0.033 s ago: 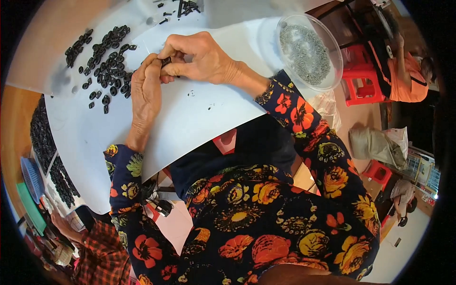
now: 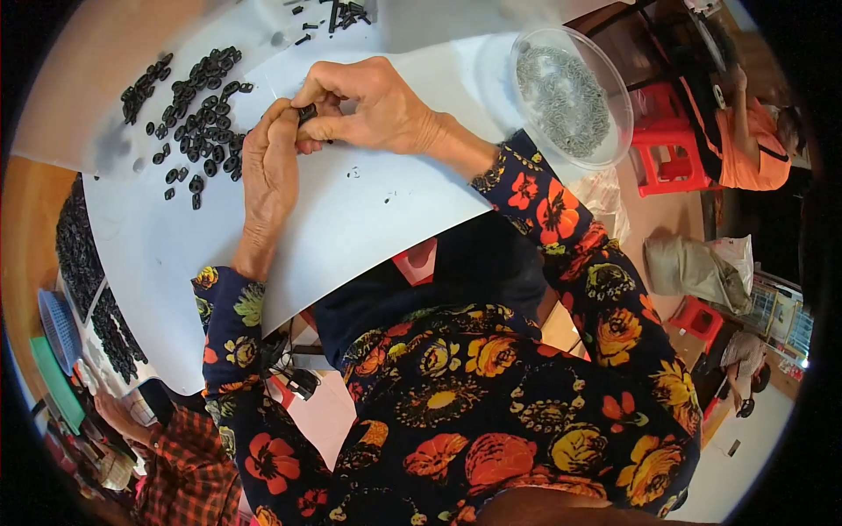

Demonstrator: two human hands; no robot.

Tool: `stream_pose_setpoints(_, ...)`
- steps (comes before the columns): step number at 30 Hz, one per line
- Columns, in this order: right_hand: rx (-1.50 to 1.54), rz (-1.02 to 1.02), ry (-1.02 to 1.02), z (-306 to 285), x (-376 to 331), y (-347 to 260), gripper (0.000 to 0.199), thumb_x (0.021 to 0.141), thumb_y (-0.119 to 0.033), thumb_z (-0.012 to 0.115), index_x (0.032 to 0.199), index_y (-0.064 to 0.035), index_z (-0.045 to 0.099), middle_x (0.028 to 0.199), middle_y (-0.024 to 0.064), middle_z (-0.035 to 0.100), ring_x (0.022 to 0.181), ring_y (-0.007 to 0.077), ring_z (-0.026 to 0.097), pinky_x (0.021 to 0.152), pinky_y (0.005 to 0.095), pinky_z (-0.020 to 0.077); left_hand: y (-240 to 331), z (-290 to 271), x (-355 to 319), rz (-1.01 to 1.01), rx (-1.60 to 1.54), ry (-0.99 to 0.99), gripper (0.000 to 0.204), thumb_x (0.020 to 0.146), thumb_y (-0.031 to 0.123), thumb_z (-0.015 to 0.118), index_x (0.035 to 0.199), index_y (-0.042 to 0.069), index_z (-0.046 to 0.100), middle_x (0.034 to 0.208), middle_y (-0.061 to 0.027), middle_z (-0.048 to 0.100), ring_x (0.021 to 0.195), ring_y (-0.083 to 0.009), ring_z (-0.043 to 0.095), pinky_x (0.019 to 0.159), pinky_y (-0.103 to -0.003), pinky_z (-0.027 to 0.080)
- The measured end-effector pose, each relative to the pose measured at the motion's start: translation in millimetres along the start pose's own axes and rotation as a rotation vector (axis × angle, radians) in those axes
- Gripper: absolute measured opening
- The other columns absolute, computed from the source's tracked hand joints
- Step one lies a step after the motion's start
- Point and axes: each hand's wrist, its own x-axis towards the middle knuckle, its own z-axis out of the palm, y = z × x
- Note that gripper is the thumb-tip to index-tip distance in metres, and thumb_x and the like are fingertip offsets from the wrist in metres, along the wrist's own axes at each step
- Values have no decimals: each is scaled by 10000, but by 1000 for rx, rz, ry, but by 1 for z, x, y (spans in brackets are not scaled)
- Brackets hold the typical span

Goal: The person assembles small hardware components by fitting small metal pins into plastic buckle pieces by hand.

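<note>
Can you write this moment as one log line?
left hand: pinching small black part | right hand: pinching same part | beside: pile of black rings | clear bowl

Small black part (image 2: 307, 112): you pinch it between the fingertips of your left hand (image 2: 267, 171) and right hand (image 2: 373, 110), above the white sheet (image 2: 351, 210). Loose black rings (image 2: 197, 123) lie scattered on the sheet just left of your hands.
</note>
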Motion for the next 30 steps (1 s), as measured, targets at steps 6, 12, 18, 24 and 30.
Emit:
stream_pose_setpoints(6,264,51,-39,4,0,2,129,778,-7,658,877,25,580,729,76,645,629,115,632,576,227,504,-5,-3,1,42,-15,-31,292,946,217,368,726,42,449,669,-1,452,633,-76,406,603,-230,361)
stream_pose_setpoints(12,13,-55,57,-2,2,-19,147,785,-22,666,917,-5,604,738,50,650,629,97,617,589,236,498,0,-7,1,76,-35,-52,360,948,296,348,698,50,428,661,-21,455,647,-108,414,615,-243,359)
stream_pose_setpoints(18,-320,-259,373,-66,28,-78,144,773,-55,650,904,-32,596,795,84,634,691,174,620,639,273,508,-10,-17,-14,229,-2,-126,426,946,327,340,647,36,429,656,-45,456,709,-159,474,642,-281,371)
stream_pose_setpoints(24,-866,-476,432,-112,40,-68,63,810,-33,618,851,-4,579,711,60,630,603,95,589,538,217,491,0,0,-30,67,147,-242,426,952,338,377,682,13,435,613,-37,432,643,-121,427,599,-263,356)
stream_pose_setpoints(30,-565,-369,60,-34,30,-39,94,776,-111,642,813,-29,619,742,98,601,643,277,603,589,351,504,-4,1,-28,56,106,-239,394,950,294,391,698,-1,460,590,-26,425,581,-95,379,560,-253,343)
